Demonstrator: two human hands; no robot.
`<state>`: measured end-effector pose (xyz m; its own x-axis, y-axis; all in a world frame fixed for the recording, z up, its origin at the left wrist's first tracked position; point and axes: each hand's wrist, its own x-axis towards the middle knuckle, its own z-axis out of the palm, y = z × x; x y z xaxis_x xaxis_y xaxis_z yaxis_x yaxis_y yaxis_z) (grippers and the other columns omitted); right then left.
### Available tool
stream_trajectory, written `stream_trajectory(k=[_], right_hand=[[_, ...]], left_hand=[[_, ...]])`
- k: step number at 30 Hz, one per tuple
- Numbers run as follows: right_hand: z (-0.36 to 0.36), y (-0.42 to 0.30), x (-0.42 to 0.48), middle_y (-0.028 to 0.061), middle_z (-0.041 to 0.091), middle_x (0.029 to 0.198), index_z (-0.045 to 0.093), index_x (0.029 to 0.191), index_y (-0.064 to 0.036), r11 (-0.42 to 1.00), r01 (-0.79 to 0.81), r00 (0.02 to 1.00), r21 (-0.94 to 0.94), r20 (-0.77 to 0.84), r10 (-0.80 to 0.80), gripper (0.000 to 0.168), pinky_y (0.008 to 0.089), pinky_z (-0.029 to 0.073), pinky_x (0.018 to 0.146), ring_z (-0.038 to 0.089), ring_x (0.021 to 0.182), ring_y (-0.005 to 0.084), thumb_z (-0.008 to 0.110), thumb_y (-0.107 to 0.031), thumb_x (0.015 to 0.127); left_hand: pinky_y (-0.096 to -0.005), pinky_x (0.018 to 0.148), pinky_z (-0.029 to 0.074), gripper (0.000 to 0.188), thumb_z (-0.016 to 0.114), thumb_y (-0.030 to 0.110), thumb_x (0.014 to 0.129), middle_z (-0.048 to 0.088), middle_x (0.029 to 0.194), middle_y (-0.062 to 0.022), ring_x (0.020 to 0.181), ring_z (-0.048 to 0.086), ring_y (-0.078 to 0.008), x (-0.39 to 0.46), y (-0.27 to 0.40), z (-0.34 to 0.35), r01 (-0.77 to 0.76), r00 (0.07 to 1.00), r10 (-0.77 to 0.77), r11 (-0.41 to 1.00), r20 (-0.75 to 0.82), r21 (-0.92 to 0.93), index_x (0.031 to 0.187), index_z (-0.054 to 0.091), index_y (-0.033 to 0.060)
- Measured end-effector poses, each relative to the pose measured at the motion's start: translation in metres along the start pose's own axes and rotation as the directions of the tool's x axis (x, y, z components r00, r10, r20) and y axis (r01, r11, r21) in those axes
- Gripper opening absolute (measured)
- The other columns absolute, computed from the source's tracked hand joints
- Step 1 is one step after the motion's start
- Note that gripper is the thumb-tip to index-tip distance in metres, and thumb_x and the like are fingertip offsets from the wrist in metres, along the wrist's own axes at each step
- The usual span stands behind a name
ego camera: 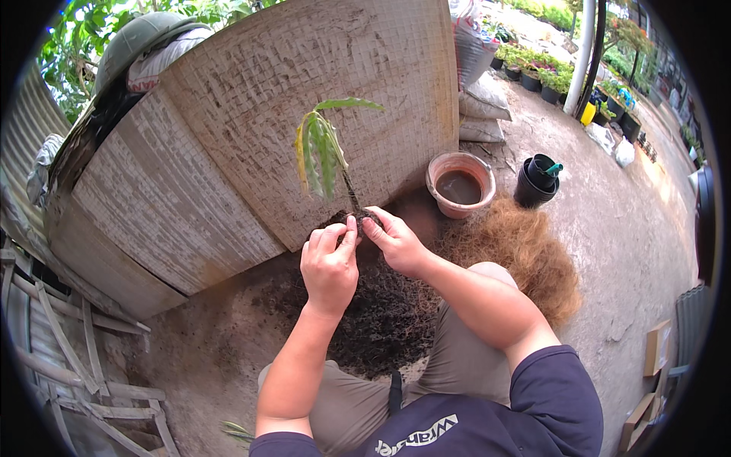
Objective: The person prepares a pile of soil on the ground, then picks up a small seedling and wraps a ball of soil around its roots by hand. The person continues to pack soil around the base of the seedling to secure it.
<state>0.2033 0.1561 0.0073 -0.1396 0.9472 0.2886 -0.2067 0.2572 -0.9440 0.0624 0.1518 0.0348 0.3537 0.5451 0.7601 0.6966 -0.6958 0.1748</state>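
A young plant (321, 143) with long drooping green leaves, one of them yellowed, stands between my hands, its dark stem leaning left towards the top. My left hand (331, 263) pinches at the dark root mass (355, 220) at the stem's base, thumb and fingertips together. On the right side of that base my right hand (397, 240) grips with thumb and fingers. The undersides of the roots are partly hidden by my hands. Below them, a heap of dark soil (382, 320) mixed with fibres lies on the ground between my legs.
Brown coconut fibre (519, 251) is piled by my right knee. Beyond it are a bucket of murky water (461, 185) and stacked black plastic pots (537, 181). A woven-sheet wall (320, 68) stands close ahead. Wooden bars (85, 365) lie left, cardboard boxes (658, 348) right.
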Motion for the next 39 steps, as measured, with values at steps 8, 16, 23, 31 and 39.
stream_trajectory(k=[8, 16, 23, 31, 39], right_hand=[[-0.001, 0.019, 0.004, 0.0015, 0.059, 0.090, 0.053, 0.106, -0.002, 0.984, -0.011, 0.999, 0.176, -0.036, 0.017, 0.026, 0.0244, 0.044, 0.074, 0.051, 0.083, 0.0064, 0.050, -0.024, 0.094], [-0.008, 0.007, 0.016, -0.0012, 0.059, 0.087, 0.054, 0.104, -0.008, 0.791, -0.240, 0.954, 0.563, -0.014, 0.300, 0.023, 0.0236, 0.047, 0.065, 0.056, 0.077, 0.0075, 0.048, -0.028, 0.094], [-0.013, 0.021, 0.018, 0.0058, 0.060, 0.097, 0.051, 0.109, -0.003, 0.830, -0.145, 0.982, 0.539, -0.023, 0.187, 0.026, 0.0319, 0.049, 0.079, 0.059, 0.089, 0.0152, 0.046, -0.024, 0.095], [-0.001, 0.025, 0.017, 0.0028, 0.060, 0.097, 0.052, 0.108, -0.003, 0.880, -0.038, 0.977, 0.473, -0.168, 0.132, 0.021, 0.0275, 0.048, 0.077, 0.057, 0.086, 0.0101, 0.049, -0.018, 0.094], [0.005, 0.027, 0.014, 0.0023, 0.058, 0.096, 0.052, 0.107, -0.003, 0.893, -0.021, 0.969, 0.450, -0.210, 0.129, 0.020, 0.0262, 0.046, 0.077, 0.055, 0.087, 0.0084, 0.050, -0.017, 0.093]], left_hand=[[-0.0332, 0.068, 0.045, 0.030, 0.064, 0.005, 0.073, 0.057, 0.087, -0.0045, 0.078, 0.054, -0.0220, -0.002, -0.004, 0.007, 0.105, 0.992, -0.095, 0.987, 0.083, -0.121, 0.102, 0.065, 0.0039], [-0.0255, 0.067, 0.048, 0.045, 0.068, 0.020, 0.081, 0.064, 0.093, -0.0096, 0.071, 0.057, -0.0099, -0.005, -0.029, 0.001, 0.703, 0.710, -0.590, 0.565, 0.383, -0.433, 0.118, 0.055, -0.0008], [-0.0257, 0.062, 0.045, 0.043, 0.071, 0.034, 0.077, 0.064, 0.074, -0.0074, 0.062, 0.055, -0.0086, -0.004, 0.000, 0.004, 0.800, 0.598, -0.622, 0.498, 0.506, -0.333, 0.099, 0.064, -0.0018], [-0.0279, 0.063, 0.048, 0.042, 0.074, 0.029, 0.073, 0.064, 0.079, -0.0118, 0.066, 0.061, -0.0177, -0.016, 0.007, 0.018, 0.585, 0.807, -0.567, 0.805, 0.164, -0.100, 0.097, 0.064, -0.0043], [-0.0274, 0.060, 0.048, 0.034, 0.077, 0.020, 0.071, 0.065, 0.076, -0.0115, 0.064, 0.061, -0.0152, -0.022, 0.002, 0.026, 0.618, 0.786, -0.603, 0.765, 0.132, -0.181, 0.094, 0.066, -0.0025]])
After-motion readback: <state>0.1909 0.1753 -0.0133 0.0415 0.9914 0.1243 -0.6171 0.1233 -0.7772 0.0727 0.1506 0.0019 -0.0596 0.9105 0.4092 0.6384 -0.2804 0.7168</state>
